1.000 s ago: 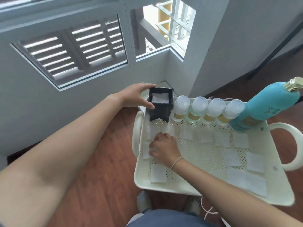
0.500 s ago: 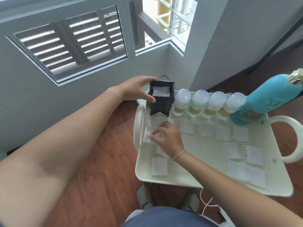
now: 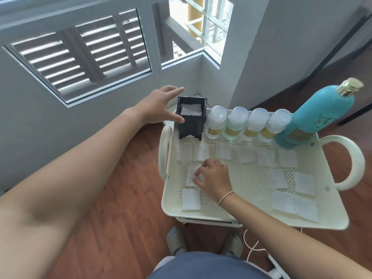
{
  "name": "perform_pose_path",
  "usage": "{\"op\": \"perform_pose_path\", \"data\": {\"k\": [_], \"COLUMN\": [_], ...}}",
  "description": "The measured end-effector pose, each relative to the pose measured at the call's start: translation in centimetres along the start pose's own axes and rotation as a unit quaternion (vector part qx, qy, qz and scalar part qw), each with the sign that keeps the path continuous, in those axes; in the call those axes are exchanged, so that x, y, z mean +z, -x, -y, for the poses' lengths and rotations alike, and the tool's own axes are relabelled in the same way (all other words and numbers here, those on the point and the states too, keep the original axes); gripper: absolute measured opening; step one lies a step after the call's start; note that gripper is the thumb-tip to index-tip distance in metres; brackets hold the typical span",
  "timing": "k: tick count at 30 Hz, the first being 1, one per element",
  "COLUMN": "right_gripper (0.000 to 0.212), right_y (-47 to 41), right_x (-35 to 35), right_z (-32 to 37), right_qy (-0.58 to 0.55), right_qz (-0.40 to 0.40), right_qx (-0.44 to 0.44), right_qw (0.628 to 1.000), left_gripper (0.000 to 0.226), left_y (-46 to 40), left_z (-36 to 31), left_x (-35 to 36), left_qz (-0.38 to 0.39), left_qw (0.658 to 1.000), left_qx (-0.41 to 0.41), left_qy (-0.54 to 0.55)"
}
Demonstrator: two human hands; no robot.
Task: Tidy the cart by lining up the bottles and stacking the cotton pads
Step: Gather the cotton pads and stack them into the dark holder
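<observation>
Cotton pads point(image 3: 244, 160) lay scattered over the cream tray point(image 3: 249, 179); my right hand point(image 3: 213, 179) pinched one point(image 3: 190, 176) near its left edge, my left hand point(image 3: 161, 106) spread against the black holder point(image 3: 192, 117) (bottles point(image 3: 248, 122) already lined up). Next, I judged, came dropping it in squarely. Wooden floor point(image 3: 120, 198), louvred window point(image 3: 80, 59).

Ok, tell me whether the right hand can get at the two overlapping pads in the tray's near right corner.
Probably yes: the right hand is over the tray, and only bare tray lies between it and the overlapping pads.
</observation>
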State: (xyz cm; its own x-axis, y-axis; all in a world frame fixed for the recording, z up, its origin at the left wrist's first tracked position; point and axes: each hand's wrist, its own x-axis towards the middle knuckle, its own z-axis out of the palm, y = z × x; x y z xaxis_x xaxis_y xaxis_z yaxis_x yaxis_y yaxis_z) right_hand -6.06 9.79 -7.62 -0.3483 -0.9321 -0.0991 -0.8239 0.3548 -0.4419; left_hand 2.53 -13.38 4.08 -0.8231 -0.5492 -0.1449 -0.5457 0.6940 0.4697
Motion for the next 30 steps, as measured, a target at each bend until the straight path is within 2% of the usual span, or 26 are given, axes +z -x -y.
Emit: {"op": "perform_pose_path", "data": {"k": [3, 5, 7, 10, 13, 16, 20, 24, 30], "right_gripper": [0.017, 0.019, 0.020, 0.021, 0.020, 0.019, 0.015, 0.015, 0.013], "right_y": [-0.1, -0.2, -0.2, 0.0, 0.2, 0.7, 1.5, 2.4, 3.2], "right_x": [0.3, 0.5, 0.6, 0.6, 0.3, -0.6, -2.3, -3.7, -4.6], "right_z": [0.0, -0.1, -0.4, -1.1, -1.9, -3.0, -4.6, -6.1, -7.3], "right_qy": [0.037, 0.064, 0.076, 0.077, 0.069, 0.055, 0.003, -0.029, -0.049], "right_qz": [-0.007, -0.002, -0.003, -0.003, 0.000, -0.005, -0.031, -0.054, -0.059], "right_qx": [-0.014, -0.024, -0.028, -0.028, -0.028, -0.024, -0.008, 0.010, 0.037], "right_qw": [0.999, 0.998, 0.997, 0.997, 0.997, 0.998, 0.999, 0.998, 0.996], "left_gripper": [0.074, 0.052, 0.030, 0.015, 0.015, 0.017, 0.023, 0.022, 0.021], "left_y": [2.5, 4.9, 7.7, 11.7, 14.1, 14.5, 13.6, 12.9, 12.1], "left_z": [-1.1, -2.2, -3.7, -5.9, -7.4, -7.7, -7.2, -7.2, -6.9], "left_x": [-0.3, 0.2, 1.6, 5.1, 9.2, 12.4, 14.8, 16.2, 16.7], "left_qz": [-0.080, -0.149, -0.181, -0.119, -0.010, 0.045, 0.077, 0.082, 0.084], "left_qw": [0.996, 0.988, 0.981, 0.990, 0.998, 0.997, 0.993, 0.986, 0.986], "left_qx": [0.011, 0.024, 0.036, 0.037, 0.007, -0.038, -0.081, -0.089, -0.074], "left_qy": [0.029, 0.037, 0.053, 0.071, 0.069, 0.049, -0.028, -0.115, -0.128]}}
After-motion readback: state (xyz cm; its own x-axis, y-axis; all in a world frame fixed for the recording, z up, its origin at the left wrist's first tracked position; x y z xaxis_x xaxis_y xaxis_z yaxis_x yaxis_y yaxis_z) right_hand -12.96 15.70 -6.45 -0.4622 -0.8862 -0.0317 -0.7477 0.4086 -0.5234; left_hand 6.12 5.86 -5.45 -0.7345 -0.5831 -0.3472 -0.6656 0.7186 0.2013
